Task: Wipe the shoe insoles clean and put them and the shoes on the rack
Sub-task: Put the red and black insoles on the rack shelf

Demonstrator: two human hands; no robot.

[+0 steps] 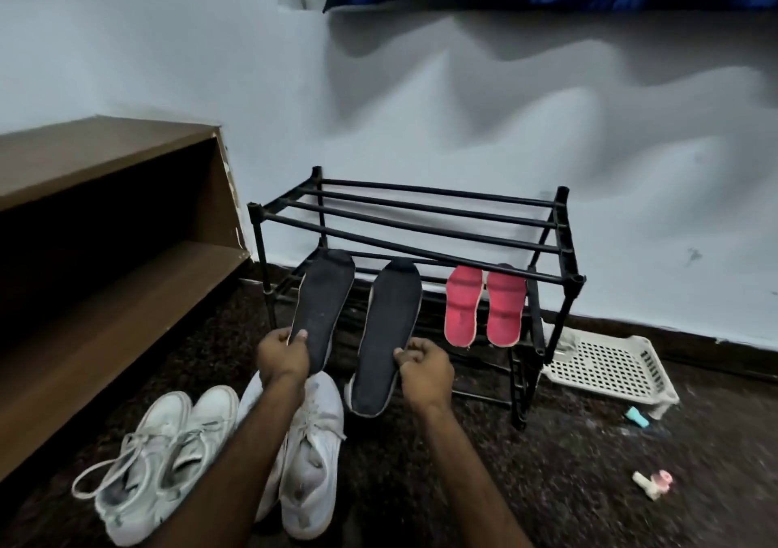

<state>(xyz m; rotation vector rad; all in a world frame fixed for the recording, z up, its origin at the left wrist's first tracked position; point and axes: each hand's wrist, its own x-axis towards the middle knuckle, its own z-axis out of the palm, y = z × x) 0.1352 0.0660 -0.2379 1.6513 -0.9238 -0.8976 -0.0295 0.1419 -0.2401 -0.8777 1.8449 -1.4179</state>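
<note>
Insoles are up in both hands before the black rack. The left hand has its grip pinching the heel end of the left black insole, thumb on the face and fingers behind. The right hand pinches the edge of the right black insole partway up its side, so the heel hangs below the hand. Both insoles point toe-up, their tips just under the rack's front top bar; whether they touch it I cannot tell. Just to their right, two red insoles stand side by side, leaning on the rack. Down on the dark floor lie two pairs of white shoes, one pair partly hidden under the left forearm. A white basket lies by the rack's right legs, and a brown wooden shelf stands to the left.
</note>
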